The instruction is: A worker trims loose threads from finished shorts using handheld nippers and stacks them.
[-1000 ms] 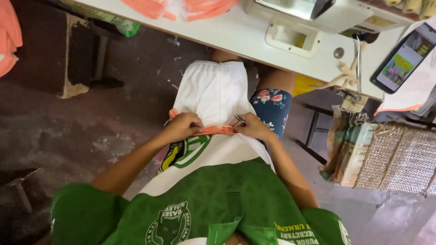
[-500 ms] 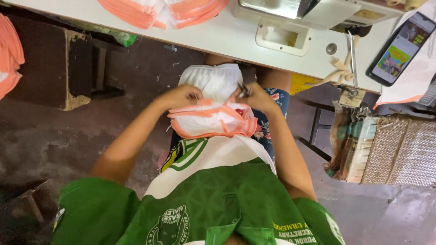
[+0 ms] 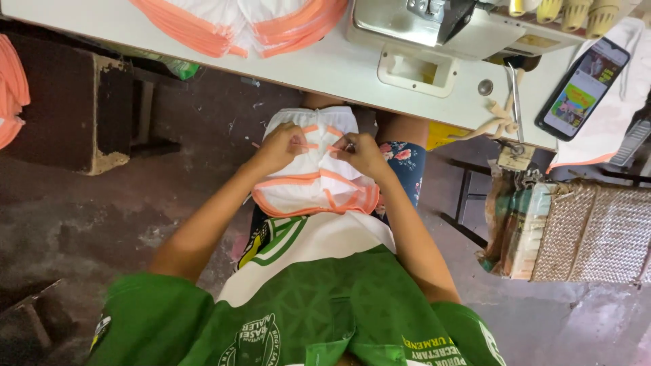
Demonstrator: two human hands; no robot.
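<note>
A small white garment with orange trim [image 3: 315,179] lies bunched on my lap, just below the table edge. My left hand [image 3: 281,146] pinches its upper left part near an orange strip. My right hand [image 3: 363,152] grips the upper right part and seems to hold a small dark tool against the cloth. The two hands are close together, a few fingers' width apart. I wear a green and white shirt.
A white table [image 3: 325,64] spans the top, with a sewing machine [image 3: 441,24], a pile of white and orange garments [image 3: 237,24], scissors [image 3: 515,102] and a phone [image 3: 583,88]. A woven basket [image 3: 590,234] stands at right, a dark box [image 3: 64,115] at left.
The garment has been folded up over my lap, showing more orange trim. Both hands have moved up toward the table edge and closer together.
</note>
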